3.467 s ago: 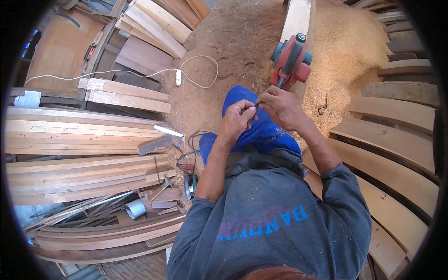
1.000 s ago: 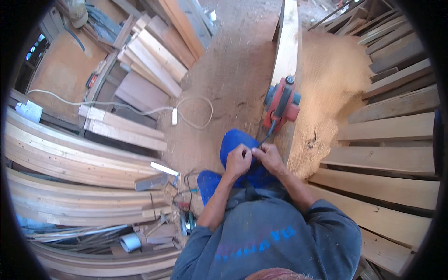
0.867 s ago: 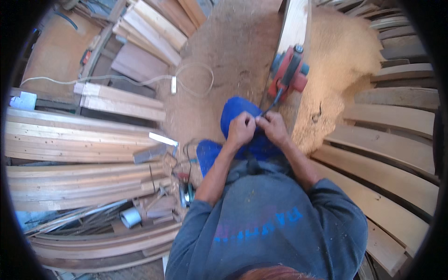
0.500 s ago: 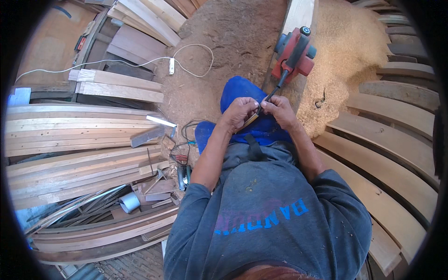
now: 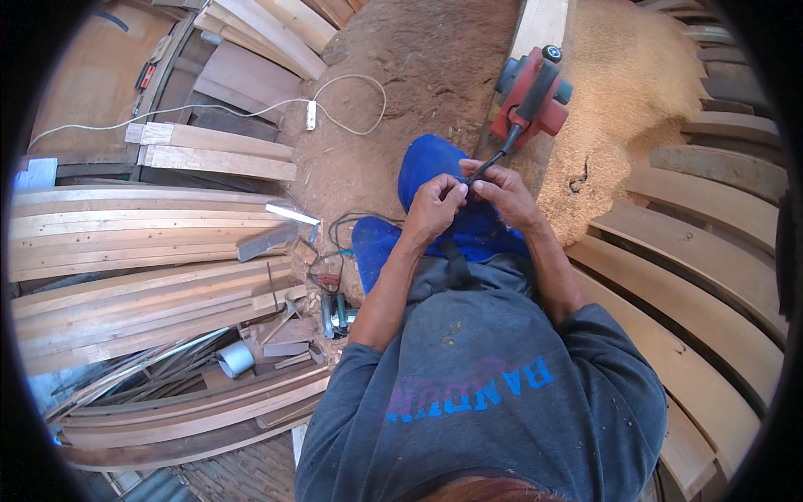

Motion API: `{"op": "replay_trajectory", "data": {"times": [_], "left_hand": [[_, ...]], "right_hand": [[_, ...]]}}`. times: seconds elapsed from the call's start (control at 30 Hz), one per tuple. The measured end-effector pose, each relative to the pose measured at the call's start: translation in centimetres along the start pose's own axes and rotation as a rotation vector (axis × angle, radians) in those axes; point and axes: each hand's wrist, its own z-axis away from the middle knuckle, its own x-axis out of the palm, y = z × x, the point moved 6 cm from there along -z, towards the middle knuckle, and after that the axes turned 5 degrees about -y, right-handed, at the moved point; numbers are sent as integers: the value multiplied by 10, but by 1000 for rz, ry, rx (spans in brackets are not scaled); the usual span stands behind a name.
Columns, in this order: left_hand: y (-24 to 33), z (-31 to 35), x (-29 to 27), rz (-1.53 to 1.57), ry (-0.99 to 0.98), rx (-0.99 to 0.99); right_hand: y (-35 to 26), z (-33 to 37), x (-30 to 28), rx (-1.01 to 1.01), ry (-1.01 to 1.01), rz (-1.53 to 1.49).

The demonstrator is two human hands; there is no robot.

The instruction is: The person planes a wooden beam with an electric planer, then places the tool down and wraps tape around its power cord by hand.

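A red electric hand planer (image 5: 537, 94) with a dark handle rests on a long wooden plank (image 5: 539, 25) ahead of me, slightly right. Its black power cord (image 5: 507, 149) runs down from the handle into my hands above my blue-clad legs. My right hand (image 5: 508, 197) is closed round the cord, thumb and fingers pressing it. My left hand (image 5: 435, 211) pinches the cord close beside the right fingertips. The stretch of cord beyond the fingers is hidden by the hands.
Sawdust (image 5: 619, 92) covers the ground right of the plank. Stacked boards (image 5: 125, 234) lie on the left, curved-looking planks (image 5: 669, 301) on the right. A white extension cord (image 5: 311, 115) loops at upper left. A green-and-silver power tool (image 5: 336, 315) lies by my left elbow.
My right fingers have shifted up along the cord, and the left hand has turned slightly. A yellowish strip seen under the left hand earlier no longer shows.
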Motion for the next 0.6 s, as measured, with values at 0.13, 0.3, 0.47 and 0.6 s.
{"op": "replay_trajectory", "data": {"times": [0.13,0.3,0.47,0.6], "left_hand": [[5,0,5,169,-112,-22],[-2,-1,7,385,-234,-199],[-5,-2,9,510,-268,-254],[-6,-2,10,578,-298,-275]], "right_hand": [[7,2,-7,6,-55,-61],[13,-3,4,27,-266,-411],[22,-5,-3,29,-225,-246],[10,1,-2,-1,-155,-98]]}}
